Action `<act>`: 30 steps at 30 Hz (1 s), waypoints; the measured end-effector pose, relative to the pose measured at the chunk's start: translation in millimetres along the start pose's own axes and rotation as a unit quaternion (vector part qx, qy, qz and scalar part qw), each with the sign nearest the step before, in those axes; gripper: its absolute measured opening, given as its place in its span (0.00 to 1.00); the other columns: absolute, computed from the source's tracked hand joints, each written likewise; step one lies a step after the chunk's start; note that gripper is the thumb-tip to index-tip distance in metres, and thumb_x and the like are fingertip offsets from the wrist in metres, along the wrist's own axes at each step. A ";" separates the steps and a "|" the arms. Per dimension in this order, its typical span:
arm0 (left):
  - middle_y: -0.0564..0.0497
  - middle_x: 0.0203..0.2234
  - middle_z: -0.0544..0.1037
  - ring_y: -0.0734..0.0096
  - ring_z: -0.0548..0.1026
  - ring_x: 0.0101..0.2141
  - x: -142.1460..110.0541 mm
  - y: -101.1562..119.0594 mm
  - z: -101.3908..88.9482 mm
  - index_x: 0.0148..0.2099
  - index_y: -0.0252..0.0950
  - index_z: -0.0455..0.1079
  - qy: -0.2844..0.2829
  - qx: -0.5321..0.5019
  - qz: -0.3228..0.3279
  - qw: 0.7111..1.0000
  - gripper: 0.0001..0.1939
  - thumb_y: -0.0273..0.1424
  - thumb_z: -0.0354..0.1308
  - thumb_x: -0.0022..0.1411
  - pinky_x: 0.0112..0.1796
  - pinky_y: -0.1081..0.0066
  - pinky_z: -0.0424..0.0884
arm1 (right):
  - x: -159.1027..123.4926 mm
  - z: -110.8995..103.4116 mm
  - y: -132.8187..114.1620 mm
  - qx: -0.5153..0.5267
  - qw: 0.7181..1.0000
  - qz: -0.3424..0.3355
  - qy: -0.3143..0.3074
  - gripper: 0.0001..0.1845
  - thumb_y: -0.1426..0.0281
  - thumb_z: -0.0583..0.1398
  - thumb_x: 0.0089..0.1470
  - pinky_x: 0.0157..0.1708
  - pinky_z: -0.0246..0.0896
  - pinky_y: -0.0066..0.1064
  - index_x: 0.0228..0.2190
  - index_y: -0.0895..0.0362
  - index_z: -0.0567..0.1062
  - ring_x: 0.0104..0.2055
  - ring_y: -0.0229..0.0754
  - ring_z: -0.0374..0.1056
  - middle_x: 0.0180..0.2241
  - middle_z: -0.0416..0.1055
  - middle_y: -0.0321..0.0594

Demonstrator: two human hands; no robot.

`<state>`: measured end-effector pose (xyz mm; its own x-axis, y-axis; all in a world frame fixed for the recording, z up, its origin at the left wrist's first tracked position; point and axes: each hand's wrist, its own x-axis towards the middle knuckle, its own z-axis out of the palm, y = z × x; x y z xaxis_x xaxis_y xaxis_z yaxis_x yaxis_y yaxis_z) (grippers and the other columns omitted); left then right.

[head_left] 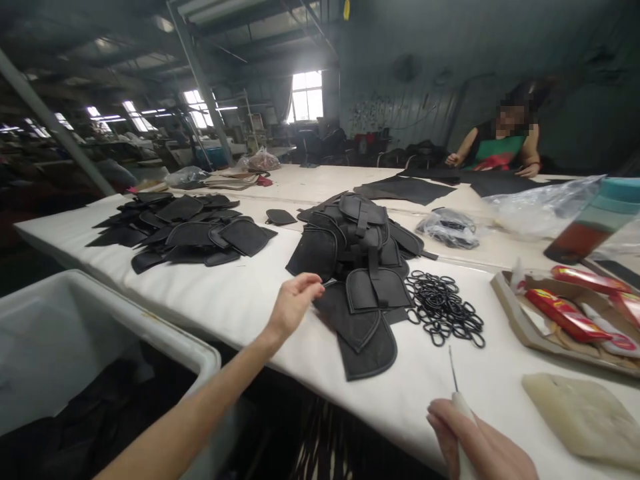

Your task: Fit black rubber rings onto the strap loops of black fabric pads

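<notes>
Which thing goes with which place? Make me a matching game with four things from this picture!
1. Right hand
2. Black rings
3. Red packets
4. Left hand

A. In the cardboard box
B. Near the left side of the middle pile of black pieces
C. Around a pale-handled tool
D. In a loose heap on the white table

Pairs: 1-C, 2-D, 3-A, 4-B

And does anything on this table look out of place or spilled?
One small black piece lies by itself between the left heap and the middle heap; it looks stray because similar pieces are piled together. I see no obvious spill.
</notes>
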<state>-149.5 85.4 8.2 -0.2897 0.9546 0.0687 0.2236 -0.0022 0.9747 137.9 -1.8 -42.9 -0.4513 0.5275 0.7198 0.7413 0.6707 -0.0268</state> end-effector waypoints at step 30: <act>0.56 0.17 0.69 0.74 0.67 0.23 40.8 29.7 87.7 0.21 0.36 0.65 -0.044 0.120 0.071 0.989 0.09 0.35 0.56 0.48 0.26 0.75 0.61 | 43.5 6.7 47.3 0.058 0.962 0.245 -0.110 0.05 0.74 0.53 0.55 0.28 0.54 0.28 0.33 0.56 0.69 0.28 0.41 0.64 0.25 0.69 0.36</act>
<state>-73.0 150.4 21.3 -0.1595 0.9721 0.1718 0.4732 -0.0774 0.8775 150.0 56.4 -17.6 -0.1652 0.8838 0.4377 0.8369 0.3604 -0.4119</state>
